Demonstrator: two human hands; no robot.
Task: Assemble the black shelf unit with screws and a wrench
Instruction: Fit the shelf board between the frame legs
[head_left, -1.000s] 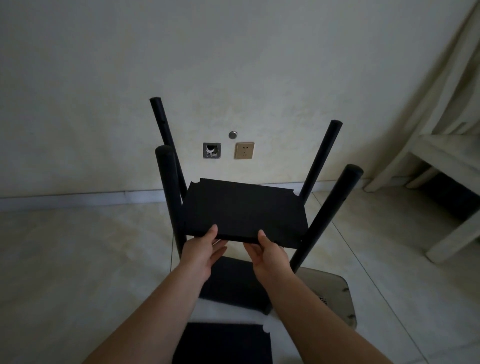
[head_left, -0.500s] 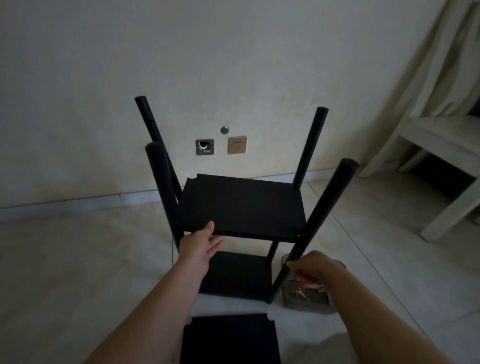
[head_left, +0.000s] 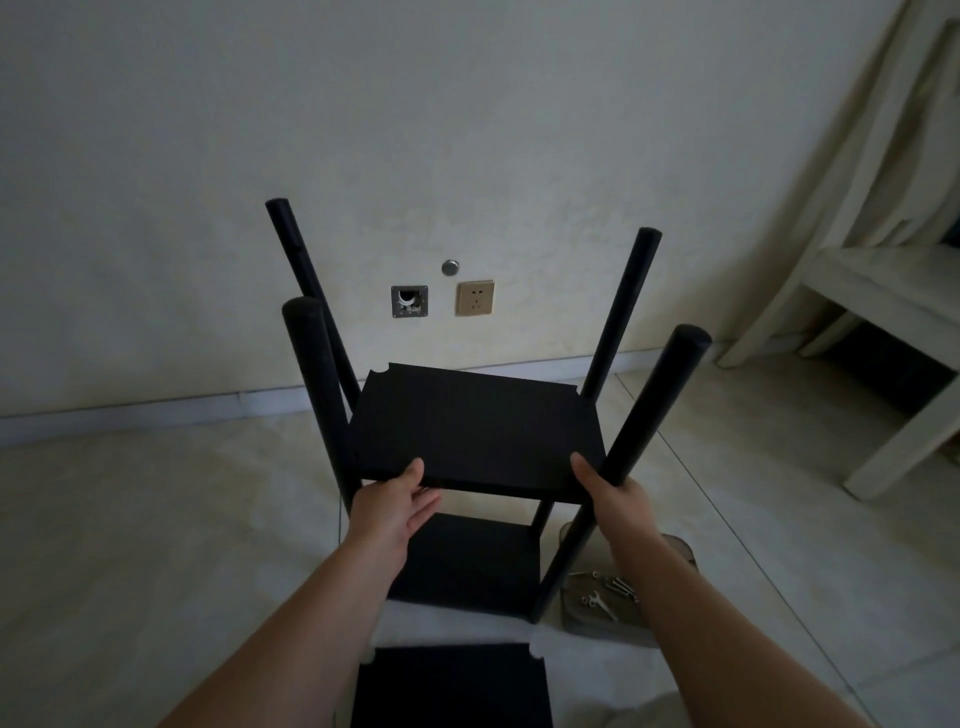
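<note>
The right hand (head_left: 615, 499) has come back up from the bag of screws and now holds the near edge of the flat black square shelf board (head_left: 478, 426) again, thumb on top. The left hand (head_left: 397, 501) still grips the same edge near its left corner, thumb on top and fingers under the board.

The board sits tilted between four round black legs (head_left: 652, 410) that stick up and lean outward. Its corners have small curved cuts, and the far left cut is not touching its leg. Lower down, another black board (head_left: 467, 561) joins the legs, standing on the pale tiled floor (head_left: 156, 519) near the wall. A third black board (head_left: 452, 686) lies closest, cut off by the bottom edge.

Small silver screws and a little wrench (head_left: 605, 592) lie on a clear plastic bag (head_left: 602, 618) beside the near right leg; they are too small and dark to count. The right arm hides part of the bag.
</note>
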